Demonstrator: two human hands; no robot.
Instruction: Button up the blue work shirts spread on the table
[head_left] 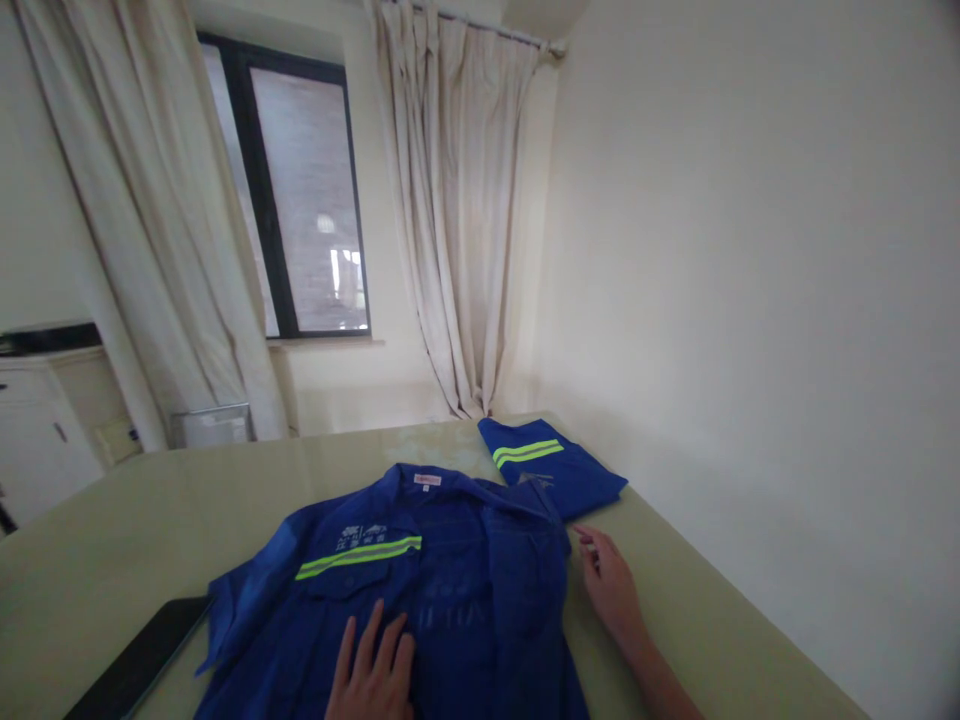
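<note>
Blue jacket [435,570] spread face-up on the surface [247,500], front partly open! Good handling here, I'd judge, means a light, flat left palm so the front doesn't bunch, while the right evens out the edge. Left hand [373,665], fingers spread, is over the jacket's front, below the reflective stripe. Right hand [606,578], fingers loosely curled, sits just beside the jacket's right edge; whether they pinch cloth, I can't tell.
</note>
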